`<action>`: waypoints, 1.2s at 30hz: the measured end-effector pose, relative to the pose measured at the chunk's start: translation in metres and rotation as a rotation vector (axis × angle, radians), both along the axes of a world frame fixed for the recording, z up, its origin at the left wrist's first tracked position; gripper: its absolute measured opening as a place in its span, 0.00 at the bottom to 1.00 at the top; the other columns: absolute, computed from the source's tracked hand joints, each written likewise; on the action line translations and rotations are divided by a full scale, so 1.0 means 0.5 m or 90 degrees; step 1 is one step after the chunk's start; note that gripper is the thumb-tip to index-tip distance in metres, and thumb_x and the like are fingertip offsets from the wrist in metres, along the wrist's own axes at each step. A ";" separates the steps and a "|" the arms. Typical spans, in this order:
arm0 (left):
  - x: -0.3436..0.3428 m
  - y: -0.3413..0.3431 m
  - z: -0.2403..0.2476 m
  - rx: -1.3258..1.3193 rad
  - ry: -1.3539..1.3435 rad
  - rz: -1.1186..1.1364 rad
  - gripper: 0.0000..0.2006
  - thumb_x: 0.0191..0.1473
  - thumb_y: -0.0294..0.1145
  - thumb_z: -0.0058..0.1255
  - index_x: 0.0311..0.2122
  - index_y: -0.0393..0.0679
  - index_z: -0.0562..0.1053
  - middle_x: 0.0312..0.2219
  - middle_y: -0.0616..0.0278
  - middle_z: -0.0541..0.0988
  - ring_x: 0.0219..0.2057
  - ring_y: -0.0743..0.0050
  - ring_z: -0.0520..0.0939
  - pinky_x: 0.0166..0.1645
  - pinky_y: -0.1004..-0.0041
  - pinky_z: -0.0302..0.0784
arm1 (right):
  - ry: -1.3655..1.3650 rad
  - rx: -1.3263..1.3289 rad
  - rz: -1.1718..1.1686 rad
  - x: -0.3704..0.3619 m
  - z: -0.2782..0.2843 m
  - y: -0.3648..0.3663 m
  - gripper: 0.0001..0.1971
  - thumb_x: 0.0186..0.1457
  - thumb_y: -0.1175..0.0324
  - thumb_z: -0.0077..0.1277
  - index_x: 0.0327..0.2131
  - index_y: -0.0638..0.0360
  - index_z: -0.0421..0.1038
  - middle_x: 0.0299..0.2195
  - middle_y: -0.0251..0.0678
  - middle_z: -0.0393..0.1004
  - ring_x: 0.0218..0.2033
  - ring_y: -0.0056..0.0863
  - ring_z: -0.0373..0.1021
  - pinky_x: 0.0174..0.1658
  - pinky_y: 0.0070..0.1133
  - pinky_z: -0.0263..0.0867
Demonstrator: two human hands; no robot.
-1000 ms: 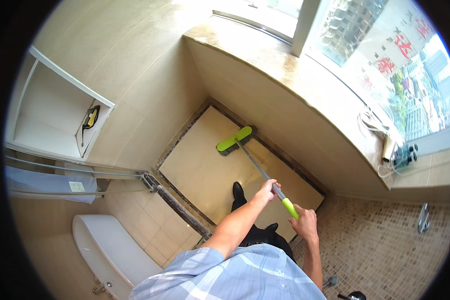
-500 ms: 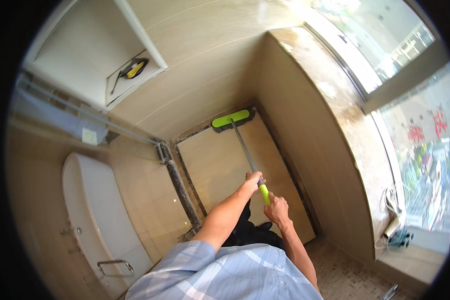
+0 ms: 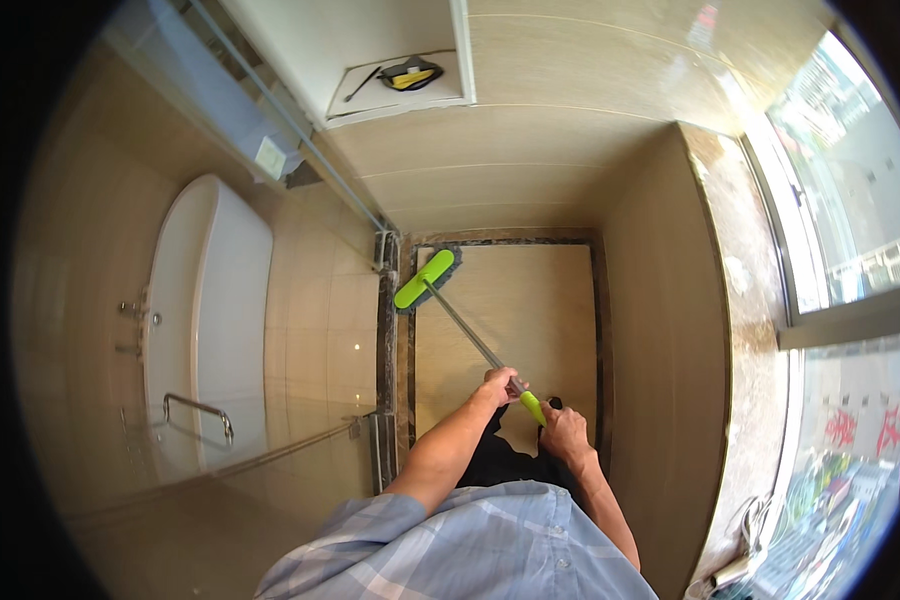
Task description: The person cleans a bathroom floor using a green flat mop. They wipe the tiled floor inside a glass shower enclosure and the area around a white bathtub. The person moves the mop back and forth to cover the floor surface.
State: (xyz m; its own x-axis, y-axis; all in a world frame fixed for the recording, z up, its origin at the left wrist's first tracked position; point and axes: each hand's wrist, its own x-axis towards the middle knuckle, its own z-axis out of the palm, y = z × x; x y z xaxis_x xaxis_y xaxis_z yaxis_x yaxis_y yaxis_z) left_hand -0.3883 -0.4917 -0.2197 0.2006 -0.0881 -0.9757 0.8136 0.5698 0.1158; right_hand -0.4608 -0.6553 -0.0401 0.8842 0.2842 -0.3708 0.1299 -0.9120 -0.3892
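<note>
A push broom with a lime-green head [image 3: 426,280] and dark bristles reaches across the beige shower floor [image 3: 530,310]. Its head lies tilted at the floor's far left corner, against the dark border strip. The grey pole slants back toward me and ends in a lime-green grip. My left hand [image 3: 505,386] is closed around the pole just above that grip. Nearer to me, my right hand [image 3: 565,432] is wrapped round the grip's end. Both forearms come up from the lower edge, out of short checked sleeves.
Beyond a glass panel on the left stands a white bathtub [image 3: 235,290] with a metal rail [image 3: 198,408]. A wall niche [image 3: 400,95] holds a yellow-and-black object [image 3: 410,74]. A stone window ledge [image 3: 755,300] runs along the right, with a cord and small tool near its front end.
The broom head has swung from the far edge of the floor to its far left corner. My view has turned, and both hands have kept their hold.
</note>
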 end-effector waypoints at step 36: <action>-0.026 -0.571 0.033 -0.197 -0.103 -0.017 0.12 0.54 0.44 0.52 0.32 0.46 0.70 0.24 0.62 0.78 0.24 0.69 0.80 0.26 0.69 0.78 | -0.002 -0.086 -0.034 0.021 0.362 -0.509 0.17 0.37 0.71 0.58 0.36 0.60 0.76 0.26 0.51 0.75 0.30 0.50 0.73 0.36 0.37 0.69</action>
State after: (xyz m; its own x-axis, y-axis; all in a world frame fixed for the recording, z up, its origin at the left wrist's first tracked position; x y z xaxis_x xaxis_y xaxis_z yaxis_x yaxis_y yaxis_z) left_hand -0.4013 -0.7770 -0.2030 0.3447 -0.3822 -0.8574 0.8139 0.5767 0.0701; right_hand -0.4503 -0.9098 0.1407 0.8982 0.1839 -0.3992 0.0802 -0.9616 -0.2626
